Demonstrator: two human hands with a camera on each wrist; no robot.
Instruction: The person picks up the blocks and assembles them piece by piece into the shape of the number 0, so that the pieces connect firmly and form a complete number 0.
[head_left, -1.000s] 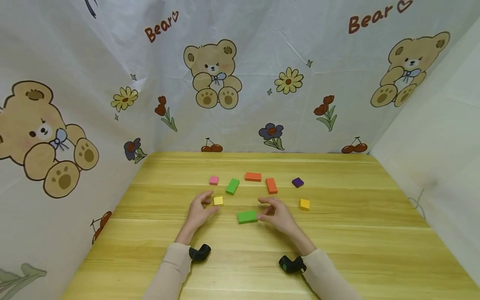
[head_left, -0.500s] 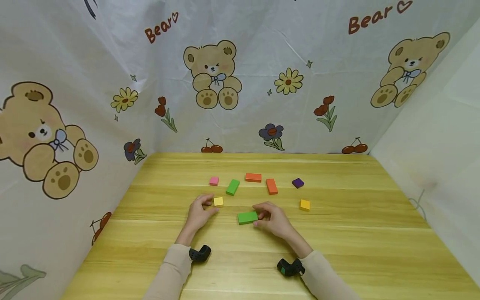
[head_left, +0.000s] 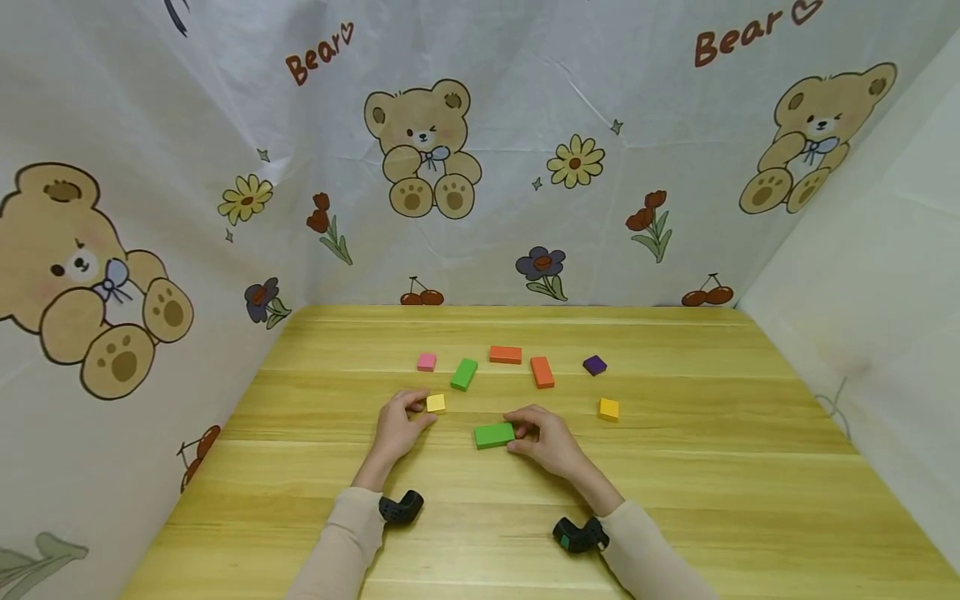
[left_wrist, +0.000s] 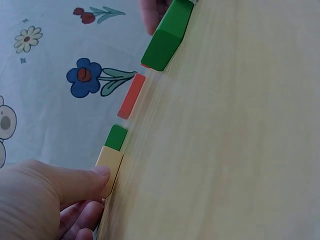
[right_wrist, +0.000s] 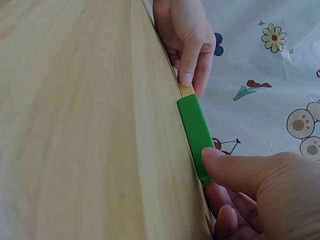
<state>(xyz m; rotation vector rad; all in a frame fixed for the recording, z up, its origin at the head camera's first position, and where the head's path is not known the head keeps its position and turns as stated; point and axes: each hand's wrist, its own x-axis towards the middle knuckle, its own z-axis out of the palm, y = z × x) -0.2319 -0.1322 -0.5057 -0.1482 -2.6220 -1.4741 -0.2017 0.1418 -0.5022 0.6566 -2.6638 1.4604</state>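
My left hand (head_left: 395, 429) is at the yellow block (head_left: 436, 404), thumb on the near side and index finger on the far side, pinching it. In the left wrist view the thumb overlaps the yellow block (left_wrist: 109, 167). My right hand (head_left: 549, 442) pinches the right end of a long green block (head_left: 494, 436), which lies flat on the table in front of me. The right wrist view has the thumb over that end of the green block (right_wrist: 194, 127), with the other fingers partly hidden below. A short gap separates the yellow and green blocks.
Beyond the hands on the wooden table (head_left: 480, 533) lie a pink block (head_left: 427, 362), a second green block (head_left: 464, 375), two orange-red blocks (head_left: 506, 355), and a purple block (head_left: 595, 365). An orange-yellow block (head_left: 609, 409) sits to the right. A bear-print cloth (head_left: 480, 250) hangs behind.
My right hand has moved slightly left, and its thumb and fingers have come round the green block's right end. The left hand is almost still at the yellow block. The blocks have stayed put.
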